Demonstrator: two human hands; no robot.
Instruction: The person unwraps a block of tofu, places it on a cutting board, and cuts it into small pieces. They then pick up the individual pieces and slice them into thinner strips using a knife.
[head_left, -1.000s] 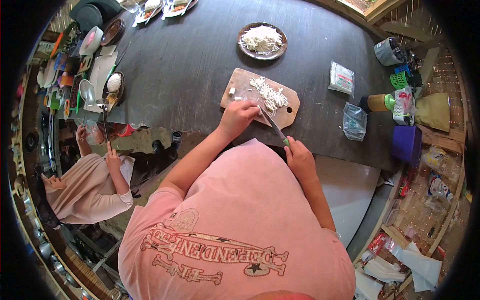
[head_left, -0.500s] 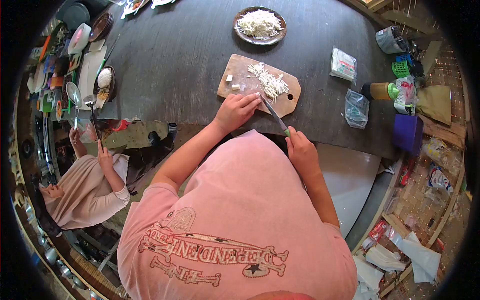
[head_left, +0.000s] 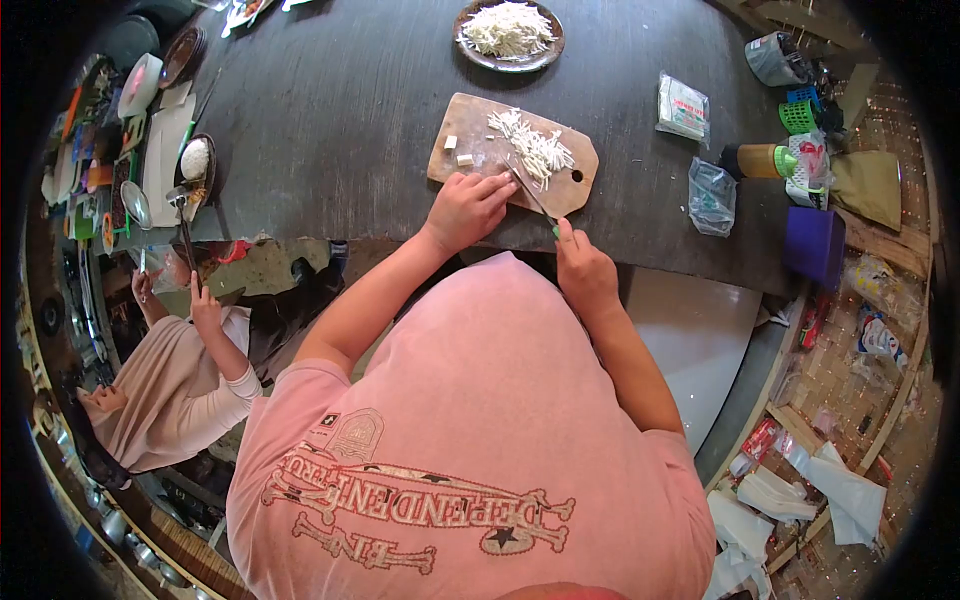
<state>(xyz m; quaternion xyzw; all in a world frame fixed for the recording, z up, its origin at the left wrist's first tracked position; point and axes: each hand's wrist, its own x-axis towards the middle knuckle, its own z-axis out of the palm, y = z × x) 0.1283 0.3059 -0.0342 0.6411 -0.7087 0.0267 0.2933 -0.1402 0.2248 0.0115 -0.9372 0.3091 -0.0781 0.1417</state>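
A wooden cutting board point(head_left: 478, 122) lies on the dark table in front of me. My right hand point(head_left: 586, 268) grips the green handle of a knife point(head_left: 535, 198), whose blade slants across the board's near edge. My left hand point(head_left: 470, 208) rests at that edge, fingers bent and pressed together beside the blade; what is under the fingertips is hidden. Thin white strips point(head_left: 540, 152) lie in a loose pile right of the blade. Two small white blocks, one a white block point(head_left: 450, 142), sit on the left of the board. Beyond it, a round brown plate point(head_left: 512, 68) holds a heap of similar strips.
To the right are a plastic-wrapped packet point(head_left: 683, 107), a clear plastic bag point(head_left: 712, 196), a bottle with a green cap point(head_left: 760, 161) and a purple box point(head_left: 814, 246). At left, another person point(head_left: 170, 390) holds a utensil near a dish with white rice point(head_left: 195, 158).
The board and plate appear slightly higher and further left as the view shifts. The knife is tilted a little differently, and my right hand has moved up and left with it.
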